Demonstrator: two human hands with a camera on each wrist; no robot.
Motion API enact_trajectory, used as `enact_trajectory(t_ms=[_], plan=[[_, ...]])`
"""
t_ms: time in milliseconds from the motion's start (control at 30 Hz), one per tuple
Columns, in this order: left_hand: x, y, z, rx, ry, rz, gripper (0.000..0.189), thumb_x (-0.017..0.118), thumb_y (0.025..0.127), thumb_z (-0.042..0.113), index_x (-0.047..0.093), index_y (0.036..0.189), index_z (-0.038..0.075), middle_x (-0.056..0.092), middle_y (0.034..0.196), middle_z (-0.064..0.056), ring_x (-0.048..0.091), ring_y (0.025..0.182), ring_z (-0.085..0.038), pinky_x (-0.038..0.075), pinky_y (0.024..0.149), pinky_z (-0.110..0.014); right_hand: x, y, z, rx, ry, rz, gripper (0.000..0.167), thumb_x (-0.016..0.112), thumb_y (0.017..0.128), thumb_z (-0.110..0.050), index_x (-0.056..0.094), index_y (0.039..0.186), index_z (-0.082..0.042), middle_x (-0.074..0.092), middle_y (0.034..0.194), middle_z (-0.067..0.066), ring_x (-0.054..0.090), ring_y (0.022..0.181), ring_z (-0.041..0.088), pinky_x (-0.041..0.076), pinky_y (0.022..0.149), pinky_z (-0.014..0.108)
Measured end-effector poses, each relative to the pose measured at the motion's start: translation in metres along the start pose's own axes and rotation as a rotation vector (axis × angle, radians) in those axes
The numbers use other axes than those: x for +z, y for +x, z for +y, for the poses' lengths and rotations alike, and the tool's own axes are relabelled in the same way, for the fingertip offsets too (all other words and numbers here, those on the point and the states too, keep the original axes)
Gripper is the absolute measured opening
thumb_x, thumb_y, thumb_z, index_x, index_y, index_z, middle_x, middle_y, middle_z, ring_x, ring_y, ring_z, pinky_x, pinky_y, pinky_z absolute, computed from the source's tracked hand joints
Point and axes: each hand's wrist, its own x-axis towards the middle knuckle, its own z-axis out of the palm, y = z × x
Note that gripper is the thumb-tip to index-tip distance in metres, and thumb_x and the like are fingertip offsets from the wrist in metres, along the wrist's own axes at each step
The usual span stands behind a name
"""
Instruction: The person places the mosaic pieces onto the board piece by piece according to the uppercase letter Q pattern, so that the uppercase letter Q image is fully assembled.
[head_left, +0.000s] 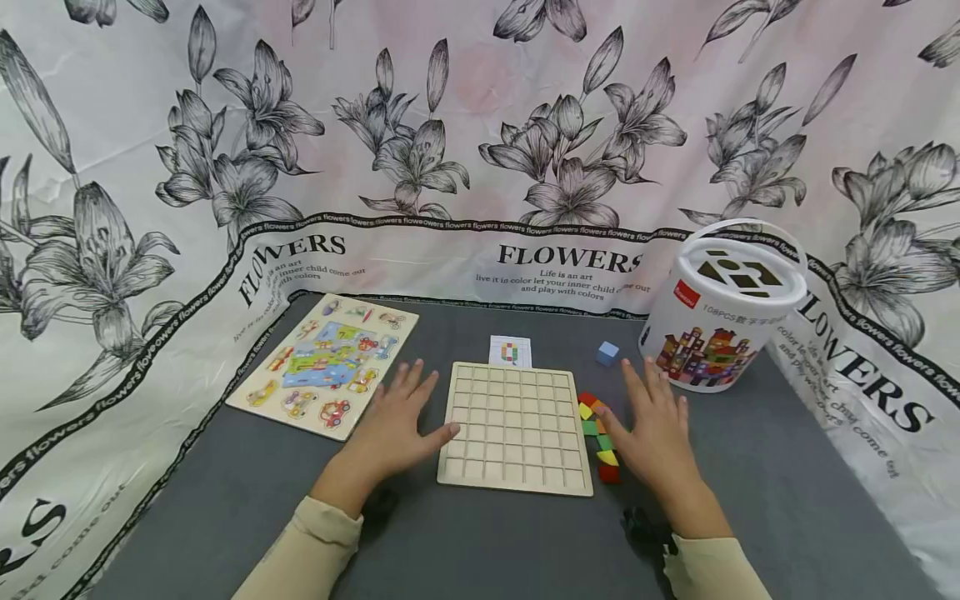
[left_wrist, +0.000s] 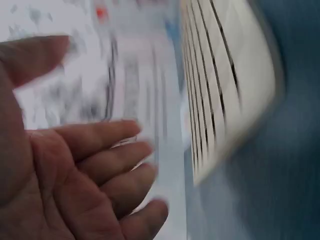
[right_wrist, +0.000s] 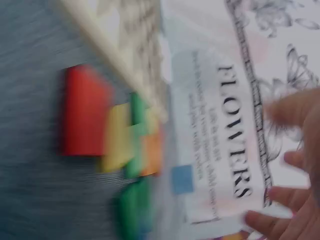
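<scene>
My left hand [head_left: 395, 427] has its fingers spread beside the left edge of a wooden grid board [head_left: 517, 429], the thumb overlapping that edge in the head view. In the left wrist view the palm of the left hand [left_wrist: 75, 185] faces the camera and holds nothing. My right hand [head_left: 654, 429] is spread to the right of the board, close to several coloured blocks [head_left: 606, 442] in red, yellow, green and orange. The right wrist view, blurred, has a red block [right_wrist: 86, 112] nearest and the fingers of the right hand [right_wrist: 295, 200] stretched out with nothing between them.
A small picture card [head_left: 510, 351] lies at the board's far edge. One blue cube [head_left: 607, 353] sits near a white lidded bucket [head_left: 720, 317] at the back right. At left lies a wooden vehicle puzzle [head_left: 322, 367]. A flower-printed cloth [head_left: 420, 258] hangs behind the grey table [head_left: 480, 550].
</scene>
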Motion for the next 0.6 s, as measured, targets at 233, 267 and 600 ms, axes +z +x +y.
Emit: enact_trajectory(t_ms=[233, 267, 600], plan=[[0.007, 0.004, 0.03, 0.164, -0.084, -0.329, 0.07, 0.071, 0.105, 0.038, 0.051, 0.163, 0.004, 0.038, 0.176, -0.016, 0.03, 0.166, -0.037, 0.03, 0.135, -0.058, -0.023, 0.029, 0.0, -0.04, 0.083, -0.114, 0.041, 0.066, 0.107, -0.014, 0.065, 0.145, 0.002, 0.065, 0.139, 0.027, 0.064, 0.121, 0.044, 0.057, 0.103, 0.067], [0.01, 0.005, 0.03, 0.163, -0.042, -0.341, 0.071, 0.074, 0.103, 0.037, 0.051, 0.163, 0.005, 0.038, 0.176, -0.015, 0.03, 0.167, -0.036, 0.029, 0.135, -0.057, -0.023, 0.031, 0.001, -0.055, 0.075, -0.158, 0.034, 0.067, 0.107, -0.013, 0.07, 0.138, 0.002, 0.068, 0.128, 0.024, 0.066, 0.11, 0.039, 0.061, 0.095, 0.06], [0.026, 0.011, 0.016, 0.138, -0.042, -0.371, 0.081, 0.084, 0.097, 0.034, 0.049, 0.165, 0.009, 0.039, 0.176, -0.013, 0.03, 0.167, -0.034, 0.028, 0.135, -0.056, -0.004, -0.005, 0.003, -0.011, 0.095, -0.434, 0.016, 0.081, 0.098, -0.016, 0.076, 0.11, -0.006, 0.065, 0.084, 0.0, 0.055, 0.076, 0.017, 0.046, 0.066, 0.033]])
